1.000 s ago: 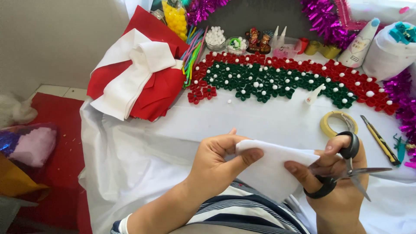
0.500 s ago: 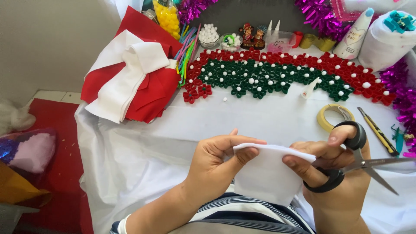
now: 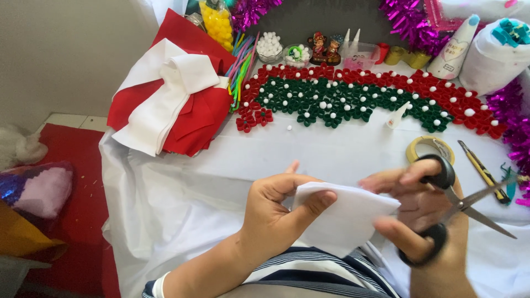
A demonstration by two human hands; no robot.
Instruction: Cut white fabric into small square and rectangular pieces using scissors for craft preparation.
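Folded white felt piece (image 3: 345,221), held above the white tablecloth (image 3: 182,193); left hand (image 3: 276,212) fingers clamped on its left edge, thumb on top; right hand (image 3: 425,221) fingers closed through the handles of black-handled scissors (image 3: 458,207), blades apart, just right of the felt; masking tape roll (image 3: 429,149) beyond the scissors.

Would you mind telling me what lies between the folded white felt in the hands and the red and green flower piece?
In the head view, only bare white tablecloth separates white felt from flower piece.
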